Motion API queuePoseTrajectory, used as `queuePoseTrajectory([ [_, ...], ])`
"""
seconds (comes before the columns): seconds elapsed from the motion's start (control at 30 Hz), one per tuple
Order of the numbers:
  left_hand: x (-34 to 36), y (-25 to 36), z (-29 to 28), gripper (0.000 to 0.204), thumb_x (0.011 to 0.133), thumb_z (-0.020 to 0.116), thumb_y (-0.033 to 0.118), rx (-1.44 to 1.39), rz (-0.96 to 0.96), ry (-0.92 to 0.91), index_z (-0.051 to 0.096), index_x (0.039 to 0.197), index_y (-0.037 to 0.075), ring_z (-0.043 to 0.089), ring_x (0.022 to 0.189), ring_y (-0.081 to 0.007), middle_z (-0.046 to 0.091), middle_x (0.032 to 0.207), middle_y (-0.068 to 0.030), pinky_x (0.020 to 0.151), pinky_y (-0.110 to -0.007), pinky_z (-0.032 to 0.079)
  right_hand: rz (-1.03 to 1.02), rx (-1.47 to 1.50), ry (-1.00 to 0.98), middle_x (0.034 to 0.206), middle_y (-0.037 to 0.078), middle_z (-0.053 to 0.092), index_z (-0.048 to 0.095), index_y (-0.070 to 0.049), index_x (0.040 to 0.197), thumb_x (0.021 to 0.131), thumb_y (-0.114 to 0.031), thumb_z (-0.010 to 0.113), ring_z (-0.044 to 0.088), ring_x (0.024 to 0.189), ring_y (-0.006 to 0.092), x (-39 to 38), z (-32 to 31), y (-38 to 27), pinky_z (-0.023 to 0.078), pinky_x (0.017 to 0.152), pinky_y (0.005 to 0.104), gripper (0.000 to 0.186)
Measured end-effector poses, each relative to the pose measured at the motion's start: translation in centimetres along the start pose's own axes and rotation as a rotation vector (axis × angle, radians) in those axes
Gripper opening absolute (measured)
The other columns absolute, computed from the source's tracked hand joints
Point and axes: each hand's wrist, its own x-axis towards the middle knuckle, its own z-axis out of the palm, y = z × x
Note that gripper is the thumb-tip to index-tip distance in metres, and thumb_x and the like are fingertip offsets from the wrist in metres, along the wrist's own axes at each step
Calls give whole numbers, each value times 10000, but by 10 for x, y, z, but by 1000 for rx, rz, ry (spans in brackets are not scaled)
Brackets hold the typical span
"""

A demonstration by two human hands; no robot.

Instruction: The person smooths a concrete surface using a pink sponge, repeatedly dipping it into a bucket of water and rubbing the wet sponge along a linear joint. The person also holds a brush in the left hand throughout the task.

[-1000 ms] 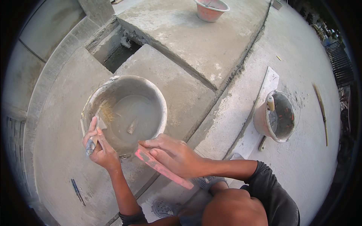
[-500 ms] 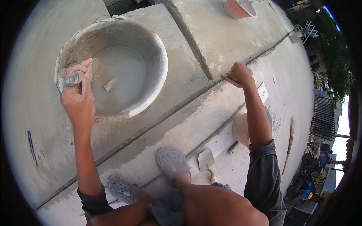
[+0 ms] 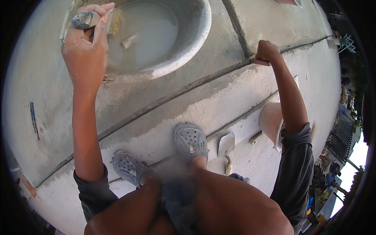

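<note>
My left hand [image 3: 85,56] is closed round the grey-smeared handle of a brush [image 3: 114,23] with yellowish bristles, at the left rim of a big round tub [image 3: 176,62]. Cloudy grey water [image 3: 152,31] stands in the tub, and a short pale stick-like piece [image 3: 129,40] lies in it. Out to the right, my right hand [image 3: 268,51] is a fist, knuckles up, low over the groove where two concrete surfaces meet. A thin reddish edge shows beneath its fingers; whether that is a held thing or fingertips is unclear.
Near my right foot lie a trowel [image 3: 226,145] and another dark-handled tool [image 3: 256,137]. A tipped pinkish bucket [image 3: 271,119] sits beside my right forearm. A long groove [image 3: 156,100] crosses the concrete. At the far right a person [image 3: 333,176] is by some clutter.
The view has tilted down and nearer, so the tub sits higher and its far rim is cut off. My left hand still grips the brush at the rim; my right hand remains a fist.
</note>
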Motion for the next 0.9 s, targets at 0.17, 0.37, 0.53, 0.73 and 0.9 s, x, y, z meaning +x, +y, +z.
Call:
queuePoseTrajectory([
  [0.17, 1, -9, 1, 89, 1085, 652, 149, 54, 5, 10, 677, 1130, 76, 692, 1191, -129, 782, 1249, -17, 1074, -298, 521, -52, 25, -58, 1027, 171, 800, 793, -35, 956, 711, -191, 881, 774, 1005, 360, 8, 10, -10, 611, 832, 482, 303],
  [0.37, 13, -3, 1, 90, 1050, 642, 70, 54, -174, 66, 676, 1125, 34, 700, 1100, -135, 774, 1163, -49, 992, -284, 539, -222, 124, 8, 729, 249, 716, 745, 42, 729, 710, -167, 853, 743, 704, 377, 11, 21, -14, 558, 659, 480, 236],
  [0.53, 8, -1, 2, 97, 990, 608, -79, -119, 6, 46, 653, 1065, -36, 697, 990, -164, 738, 1057, -119, 904, -297, 553, -293, 139, -28, 705, 251, 700, 740, 45, 725, 718, -183, 859, 721, 670, 375, -1, 11, -24, 544, 644, 480, 257],
  [0.73, 27, -119, 6, 91, 991, 609, -76, -771, -2, 69, 649, 1060, -32, 693, 987, -165, 735, 1056, -122, 903, -301, 555, -354, 96, -7, 759, 244, 725, 767, 25, 782, 706, -174, 861, 735, 715, 386, -3, 12, -53, 553, 670, 482, 234],
  [0.9, 9, -34, 8, 81, 992, 611, -72, -307, 10, 111, 641, 1052, -27, 698, 997, -169, 736, 1079, -129, 910, -303, 561, -349, 79, 29, 784, 222, 744, 779, 7, 805, 695, -181, 877, 736, 739, 390, -16, 14, -52, 565, 695, 481, 239],
])
